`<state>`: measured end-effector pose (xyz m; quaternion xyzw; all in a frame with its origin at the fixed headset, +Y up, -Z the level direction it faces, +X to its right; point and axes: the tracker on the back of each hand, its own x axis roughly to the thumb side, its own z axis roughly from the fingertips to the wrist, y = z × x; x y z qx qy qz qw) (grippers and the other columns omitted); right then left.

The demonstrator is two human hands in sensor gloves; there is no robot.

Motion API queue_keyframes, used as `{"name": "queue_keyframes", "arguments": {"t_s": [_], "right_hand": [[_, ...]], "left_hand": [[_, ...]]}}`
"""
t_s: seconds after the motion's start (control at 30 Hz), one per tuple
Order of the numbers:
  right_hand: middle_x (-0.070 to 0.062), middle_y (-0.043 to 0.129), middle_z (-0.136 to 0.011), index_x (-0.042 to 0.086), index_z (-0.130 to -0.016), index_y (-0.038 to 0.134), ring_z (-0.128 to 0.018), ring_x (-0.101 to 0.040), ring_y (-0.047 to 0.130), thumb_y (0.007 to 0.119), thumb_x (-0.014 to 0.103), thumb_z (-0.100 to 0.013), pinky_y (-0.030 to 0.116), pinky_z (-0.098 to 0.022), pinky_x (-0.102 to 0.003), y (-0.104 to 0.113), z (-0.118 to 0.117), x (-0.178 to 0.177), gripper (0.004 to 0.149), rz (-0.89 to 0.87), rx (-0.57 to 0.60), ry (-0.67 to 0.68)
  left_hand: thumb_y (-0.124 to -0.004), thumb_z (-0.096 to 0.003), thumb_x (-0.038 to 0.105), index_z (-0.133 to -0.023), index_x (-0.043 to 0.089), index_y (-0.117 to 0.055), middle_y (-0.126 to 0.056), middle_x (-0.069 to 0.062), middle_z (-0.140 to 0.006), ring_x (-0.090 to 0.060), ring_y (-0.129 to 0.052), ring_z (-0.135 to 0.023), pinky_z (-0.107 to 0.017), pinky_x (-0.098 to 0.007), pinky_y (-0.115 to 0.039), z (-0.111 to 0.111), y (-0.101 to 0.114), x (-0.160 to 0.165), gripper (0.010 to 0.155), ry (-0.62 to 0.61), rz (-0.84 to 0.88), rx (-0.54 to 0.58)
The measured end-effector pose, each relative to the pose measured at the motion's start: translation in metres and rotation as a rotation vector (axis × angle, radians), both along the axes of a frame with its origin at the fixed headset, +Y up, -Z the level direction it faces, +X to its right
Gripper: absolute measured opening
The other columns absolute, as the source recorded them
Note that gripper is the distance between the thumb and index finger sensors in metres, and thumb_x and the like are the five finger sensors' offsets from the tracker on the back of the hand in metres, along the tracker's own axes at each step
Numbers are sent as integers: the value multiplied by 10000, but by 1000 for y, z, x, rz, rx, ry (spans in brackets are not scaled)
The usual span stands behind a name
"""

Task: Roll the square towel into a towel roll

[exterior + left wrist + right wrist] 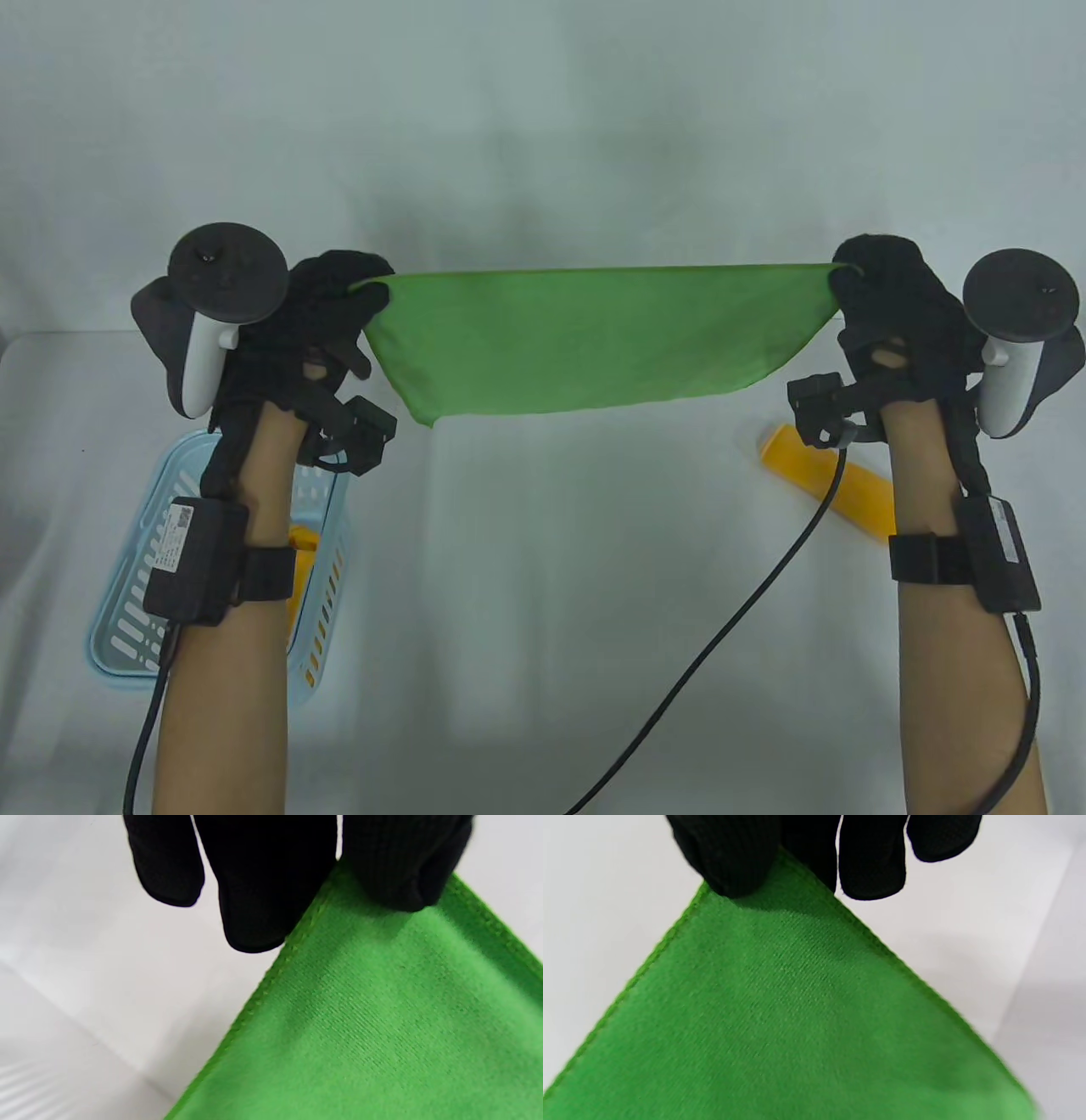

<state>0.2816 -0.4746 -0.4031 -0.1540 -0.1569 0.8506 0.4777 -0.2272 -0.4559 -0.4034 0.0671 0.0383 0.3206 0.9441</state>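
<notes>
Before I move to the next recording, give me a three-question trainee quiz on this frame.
1. True or false: the green towel lies flat on the table.
2. Which hand pinches a towel corner? A) left hand only B) right hand only C) both
3. Fill in: the light blue basket sits under the person's ____ forearm.

Key:
1. False; it is held up, stretched between the hands.
2. C
3. left

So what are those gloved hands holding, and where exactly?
The green towel, stretched between them: the left hand pinches one top corner, the right hand the other.
</notes>
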Motion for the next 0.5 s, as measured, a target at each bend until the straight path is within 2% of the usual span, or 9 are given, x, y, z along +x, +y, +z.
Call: {"name": "queue_keyframes", "arguments": {"t_s": [0.13, 0.27, 0.5], "right_hand": [[55, 825, -873, 400, -742, 781, -827, -295, 830, 823, 358, -366, 651, -646, -554, -39, 4, 4, 381, 18, -61, 11], [58, 827, -875, 400, -743, 780, -829, -296, 830, 822, 359, -366, 651, -645, -555, -67, 8, 9, 381, 2, -108, 41], [61, 870, -859, 388, -745, 779, -806, -301, 868, 820, 353, -368, 672, -631, -556, -117, 27, 17, 380, -18, -203, 163]], "left_hand": [[-808, -396, 407, -790, 402, -886, -910, 107, -874, -190, -977, -794, -686, -519, -726, 1, -44, 5, 402, 9, 16, -62], [-806, -399, 403, -795, 392, -883, -908, 99, -877, -195, -977, -794, -685, -516, -727, 5, -68, 6, 403, 6, 48, -112], [-807, -397, 395, -795, 377, -884, -939, 83, -854, -202, -1008, -759, -663, -503, -754, 21, -111, 7, 405, -20, -22, -201]]}}
